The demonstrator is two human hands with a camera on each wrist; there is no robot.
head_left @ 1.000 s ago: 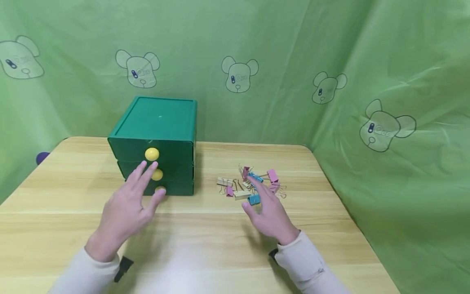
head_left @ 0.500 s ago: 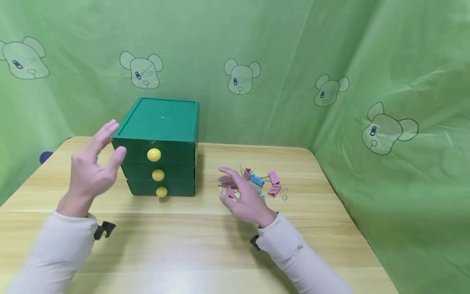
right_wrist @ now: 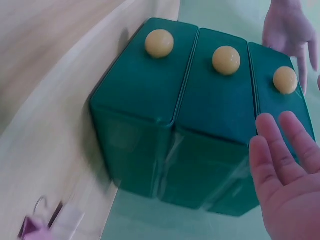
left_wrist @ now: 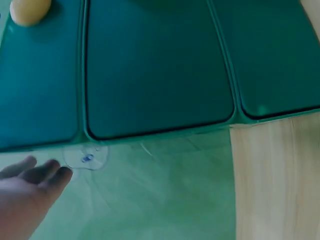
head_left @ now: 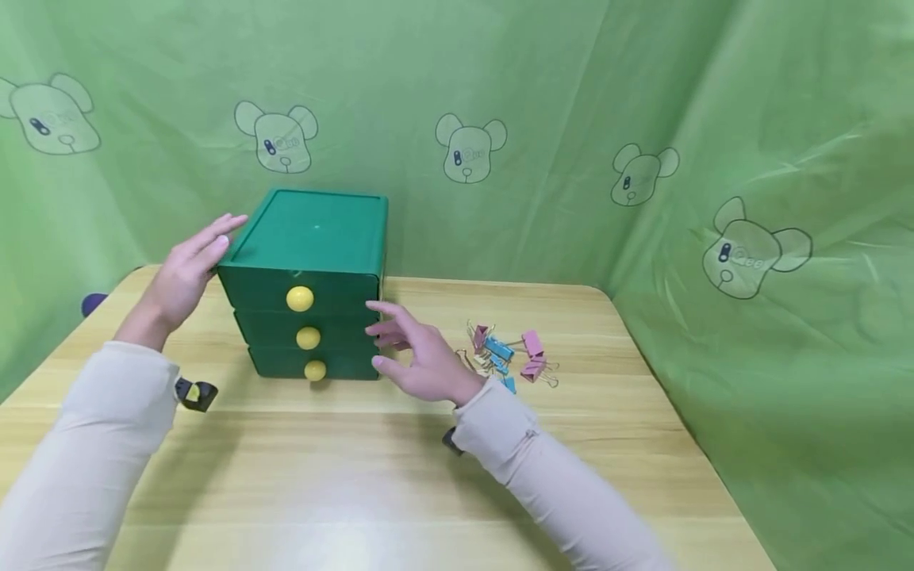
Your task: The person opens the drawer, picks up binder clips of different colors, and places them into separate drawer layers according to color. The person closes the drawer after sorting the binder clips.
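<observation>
Green and three-tiered, the drawer unit [head_left: 336, 277] is standing on the worktop [head_left: 343, 468], its yellow knobs [head_left: 308, 338] facing the near side. The left hand [head_left: 182, 277] is lying along its upper left edge, fingers straight, and the right hand [head_left: 421, 361] is hovering by its front right edge, fingers loosely spread; neither is gripping anything, though contact is hard to tell. Binder clips [head_left: 498, 348] are lying to the right.

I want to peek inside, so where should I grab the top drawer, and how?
Probably by its round yellow knob, with your hand coming straight from the front, thumb and fingers around it. The knob sticks out from the flat front of the top drawer, and nothing covers it in the head view.
</observation>
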